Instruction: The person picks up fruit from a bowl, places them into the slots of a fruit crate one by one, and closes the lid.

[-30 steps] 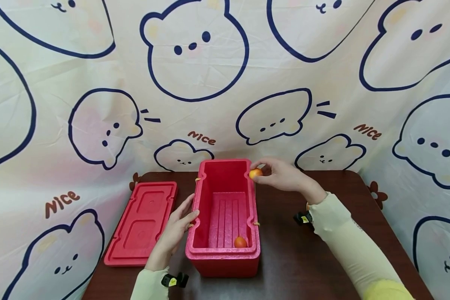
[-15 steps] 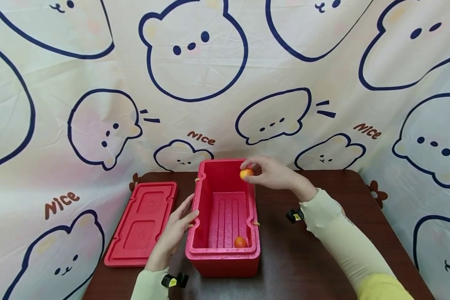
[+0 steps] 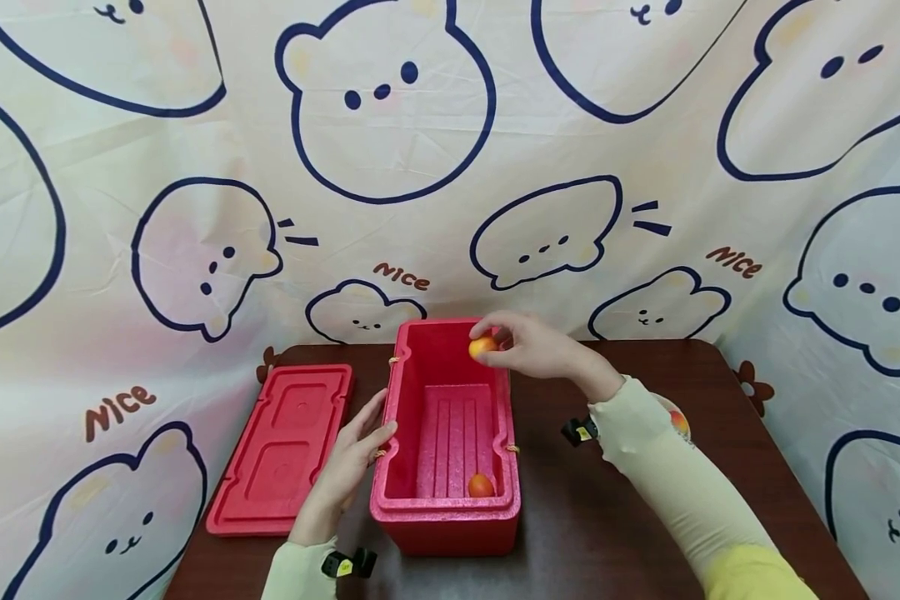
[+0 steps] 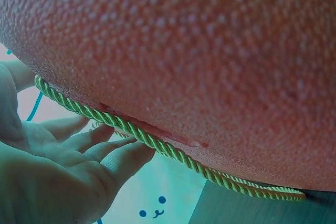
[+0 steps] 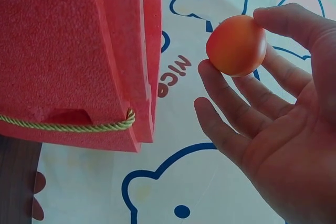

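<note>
In the head view a red foam box (image 3: 445,527) stands lidless on the table. A small round orange fruit (image 3: 481,486) lies on its floor in the near right corner. My right hand (image 3: 537,344) is above the box's far right part, pinching a smooth orange-yellow fruit (image 5: 236,45) between thumb and fingertips. My left hand (image 3: 351,457) rests against the box's left side, thumb at the rim. Its fingers look fairly straight beside the twisted cord handle (image 4: 136,132) in the left wrist view.
A red lid (image 3: 281,450) lies left of the box on the dark brown table (image 3: 585,517). Behind my right forearm, a dish (image 3: 686,410) with an orange-yellow fruit (image 3: 678,422) is partly hidden. A bear-patterned cloth (image 3: 390,167) hangs behind the table.
My right hand has moved left with the pinched fruit, from the box's right rim to over its opening. The dish behind the forearm shows more. My left hand stays put.
</note>
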{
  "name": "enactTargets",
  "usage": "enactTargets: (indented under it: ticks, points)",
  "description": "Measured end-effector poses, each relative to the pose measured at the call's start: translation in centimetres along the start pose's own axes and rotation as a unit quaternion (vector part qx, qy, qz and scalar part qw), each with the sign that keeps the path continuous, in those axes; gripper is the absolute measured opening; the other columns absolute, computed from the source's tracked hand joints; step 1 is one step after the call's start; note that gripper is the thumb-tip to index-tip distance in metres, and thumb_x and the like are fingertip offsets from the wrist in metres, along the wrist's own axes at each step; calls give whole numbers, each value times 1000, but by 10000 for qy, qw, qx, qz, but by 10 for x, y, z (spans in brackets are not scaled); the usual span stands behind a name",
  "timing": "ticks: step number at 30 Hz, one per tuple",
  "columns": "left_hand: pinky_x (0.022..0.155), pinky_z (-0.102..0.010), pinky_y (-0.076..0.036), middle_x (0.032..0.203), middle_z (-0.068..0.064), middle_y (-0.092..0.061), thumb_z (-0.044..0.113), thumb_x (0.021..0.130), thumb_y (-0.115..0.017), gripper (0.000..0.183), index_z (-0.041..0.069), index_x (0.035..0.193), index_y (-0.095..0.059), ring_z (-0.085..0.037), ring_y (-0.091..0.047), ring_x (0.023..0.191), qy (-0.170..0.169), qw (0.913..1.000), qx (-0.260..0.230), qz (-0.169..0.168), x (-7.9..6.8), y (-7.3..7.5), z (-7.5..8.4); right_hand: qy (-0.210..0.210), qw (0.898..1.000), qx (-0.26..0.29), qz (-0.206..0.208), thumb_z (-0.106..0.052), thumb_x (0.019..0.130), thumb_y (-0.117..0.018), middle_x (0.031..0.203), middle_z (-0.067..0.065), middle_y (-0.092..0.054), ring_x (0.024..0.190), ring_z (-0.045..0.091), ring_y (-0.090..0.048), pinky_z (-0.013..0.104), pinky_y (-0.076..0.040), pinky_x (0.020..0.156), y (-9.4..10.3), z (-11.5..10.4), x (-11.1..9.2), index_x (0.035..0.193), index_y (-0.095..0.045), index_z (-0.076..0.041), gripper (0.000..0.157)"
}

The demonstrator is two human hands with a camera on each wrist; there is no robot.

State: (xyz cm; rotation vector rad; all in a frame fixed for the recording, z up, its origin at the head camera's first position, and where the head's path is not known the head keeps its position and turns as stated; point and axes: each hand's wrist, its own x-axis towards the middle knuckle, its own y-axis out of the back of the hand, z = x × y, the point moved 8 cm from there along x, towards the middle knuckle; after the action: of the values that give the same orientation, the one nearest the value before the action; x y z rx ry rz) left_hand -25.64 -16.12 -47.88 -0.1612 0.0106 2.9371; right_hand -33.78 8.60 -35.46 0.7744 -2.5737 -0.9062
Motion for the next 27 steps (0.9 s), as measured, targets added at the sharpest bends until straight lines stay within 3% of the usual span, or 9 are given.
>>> enactTargets:
  ticks: [27]
  points:
    - [93, -39, -56, 162, -11, -32, 23, 99, -62, 68, 19, 159, -31, -38, -46, 136, 2, 10000, 42, 63, 0, 1, -1, 188, 9996, 157, -107, -19, 87, -79, 118, 0, -65, 101, 21, -64, 31, -60, 81, -14, -14, 20, 121, -65, -13, 37]
